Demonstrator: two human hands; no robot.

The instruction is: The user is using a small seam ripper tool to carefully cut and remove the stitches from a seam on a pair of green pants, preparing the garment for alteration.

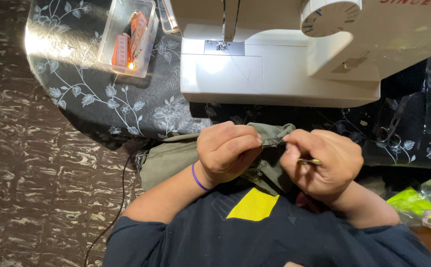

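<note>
left hand [225, 153]: centre frame, fingers closed, pinching a fold of olive fabric [270, 136]
right hand [321, 160]: centre right, closed on the same fold, small metal tool [308, 160] tucked in the fingers
fabric: bunched in the lap below table edge, not under the needle
sewing machine [284, 54]: top of frame, nothing loaded
clear box [126, 37]: upper left, orange items inside
scissors [391, 131]: right, untouched
progress: hand work on the edge looks mid-way; no machine stitching visible yet
</note>
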